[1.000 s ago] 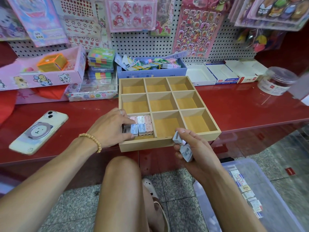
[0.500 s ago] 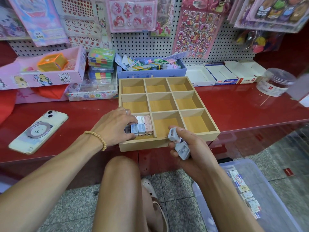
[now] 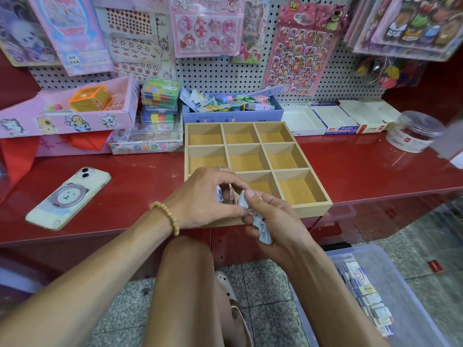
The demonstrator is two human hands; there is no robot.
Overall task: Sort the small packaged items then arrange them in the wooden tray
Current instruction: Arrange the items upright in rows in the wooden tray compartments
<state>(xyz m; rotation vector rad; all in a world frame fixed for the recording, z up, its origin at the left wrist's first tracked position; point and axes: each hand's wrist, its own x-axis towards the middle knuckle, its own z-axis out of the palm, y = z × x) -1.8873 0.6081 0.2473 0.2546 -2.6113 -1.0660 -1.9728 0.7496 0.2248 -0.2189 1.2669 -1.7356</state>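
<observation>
The wooden tray (image 3: 253,140) with nine compartments lies on the red counter (image 3: 140,181). My left hand (image 3: 208,199) hovers over the tray's near-left compartment and hides most of the small packs in it; its fingertips pinch the top of a pale blue pack (image 3: 242,202). My right hand (image 3: 273,221), just in front of the tray's near edge, grips a few pale blue packs (image 3: 261,230) and offers the upper one to the left hand. The other compartments show bare wood.
A phone (image 3: 69,197) lies on the counter at the left. Boxes of stationery (image 3: 233,106) and a clear jar (image 3: 413,131) line the back under a pegboard. A clear plastic bin (image 3: 370,294) with several small packs stands on the floor at the right. My knee (image 3: 185,271) is below the counter.
My left hand lifted off the packs in the near-left compartment and moved right to meet my right hand, which rose toward the tray. Both now hold the same blue pack.
</observation>
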